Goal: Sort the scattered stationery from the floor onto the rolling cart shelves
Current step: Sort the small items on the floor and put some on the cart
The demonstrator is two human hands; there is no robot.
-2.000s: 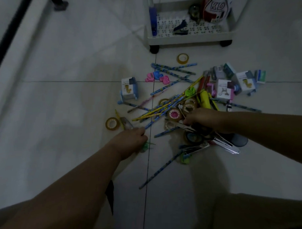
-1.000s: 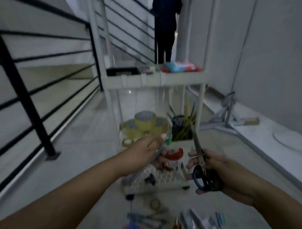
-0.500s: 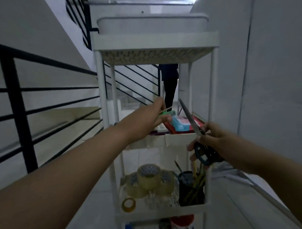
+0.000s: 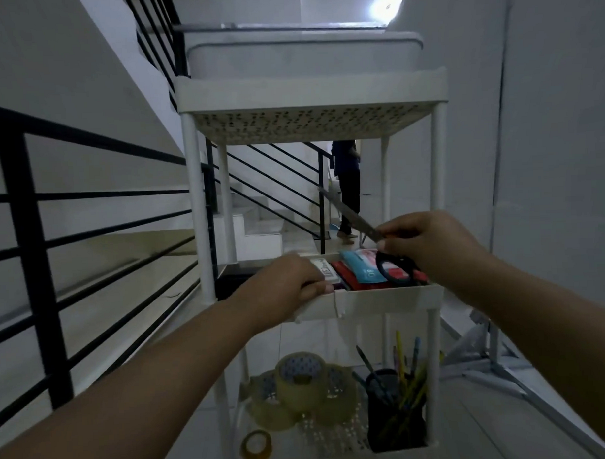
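Note:
The white rolling cart stands right in front of me. My right hand grips black-handled scissors above its middle shelf, blades closed and pointing up and left. My left hand sits at the shelf's front left corner, fingers curled down over the rim; anything inside them is hidden. On this shelf lie a white box, a blue packet and a red item. The shelf below holds clear tape rolls, a small yellow tape roll and a black pen cup.
The cart's top shelf carries a white bin. A black stair railing runs along the left. A person stands far behind the cart by the stairs. A white folded frame lies on the floor at the right wall.
My view rose from the floor pile to the cart. My left hand dropped from a raised pinch on a green item to the middle shelf's rim. The scissors moved over that shelf.

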